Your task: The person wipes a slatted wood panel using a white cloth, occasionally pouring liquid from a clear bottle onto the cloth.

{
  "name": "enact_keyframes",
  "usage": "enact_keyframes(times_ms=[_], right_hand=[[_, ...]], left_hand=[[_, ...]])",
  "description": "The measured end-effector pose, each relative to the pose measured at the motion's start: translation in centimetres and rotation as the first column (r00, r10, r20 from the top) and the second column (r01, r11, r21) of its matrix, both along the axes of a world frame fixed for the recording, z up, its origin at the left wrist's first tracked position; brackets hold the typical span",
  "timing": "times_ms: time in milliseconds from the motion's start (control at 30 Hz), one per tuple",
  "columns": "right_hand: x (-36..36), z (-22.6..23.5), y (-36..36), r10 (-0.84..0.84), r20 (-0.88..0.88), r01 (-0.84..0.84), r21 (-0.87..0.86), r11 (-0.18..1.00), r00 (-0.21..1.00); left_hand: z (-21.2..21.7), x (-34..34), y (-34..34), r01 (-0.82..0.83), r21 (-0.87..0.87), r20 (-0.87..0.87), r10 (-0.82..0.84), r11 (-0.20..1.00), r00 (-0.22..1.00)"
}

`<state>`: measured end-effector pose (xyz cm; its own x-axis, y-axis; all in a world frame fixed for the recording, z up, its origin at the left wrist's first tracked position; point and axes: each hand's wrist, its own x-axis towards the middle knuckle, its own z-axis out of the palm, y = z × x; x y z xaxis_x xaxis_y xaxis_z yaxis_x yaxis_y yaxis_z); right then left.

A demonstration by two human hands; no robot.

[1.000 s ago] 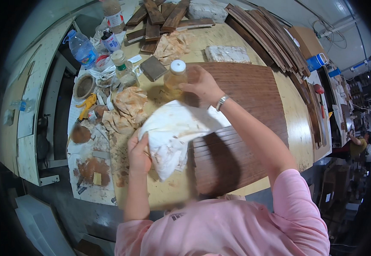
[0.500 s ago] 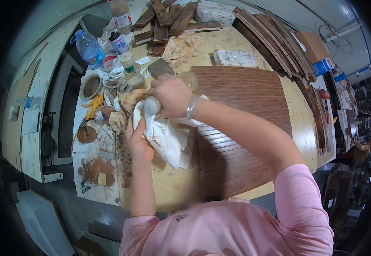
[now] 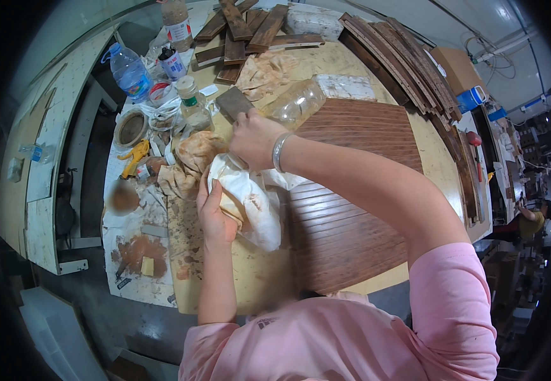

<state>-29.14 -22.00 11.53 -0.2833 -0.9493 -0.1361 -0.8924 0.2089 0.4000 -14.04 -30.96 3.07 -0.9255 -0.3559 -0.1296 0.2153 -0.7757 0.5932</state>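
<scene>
Clear plastic bottle (image 3: 295,101) now tipped w/ right hand (image 3: 256,138) gripping it — left hand (image 3: 215,213) clutches stained white rag (image 3: 250,200), prob wetting it.

Cloth (image 3: 250,203) on table (image 3: 256,279) left of slatted panel (image 3: 351,216), bottle (image 3: 294,105) above the cloth, jars (image 3: 190,105) and rags (image 3: 196,152) further left — planks (image 3: 250,25) at far edge.

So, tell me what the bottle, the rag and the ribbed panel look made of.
Bottle: clear plastic, glossy; the table shows through it.
Rag: soft white cloth, crumpled and stained brown.
Ribbed panel: likely wood, dark brown with parallel grooves and a matte look.
</scene>
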Motion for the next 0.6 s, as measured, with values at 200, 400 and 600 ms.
enact_keyframes(times_ms=[200,400,600], right_hand=[[0.1,0.1,-0.1,0.002,0.003,-0.002,0.021,1.000,1.000],[-0.4,0.2,0.2,-0.008,0.055,0.010,-0.033,0.999,0.998],[-1.7,0.4,-0.7,-0.029,0.226,0.132,-0.456,0.880,0.974]], left_hand=[[0.2,0.4,0.1,-0.043,-0.047,0.076,0.046,0.998,0.996],[0.9,1.1,0.0,-0.070,-0.183,0.064,0.083,0.981,0.995],[2.9,2.5,-1.4,-0.146,-0.219,-0.040,0.141,0.965,0.989]])
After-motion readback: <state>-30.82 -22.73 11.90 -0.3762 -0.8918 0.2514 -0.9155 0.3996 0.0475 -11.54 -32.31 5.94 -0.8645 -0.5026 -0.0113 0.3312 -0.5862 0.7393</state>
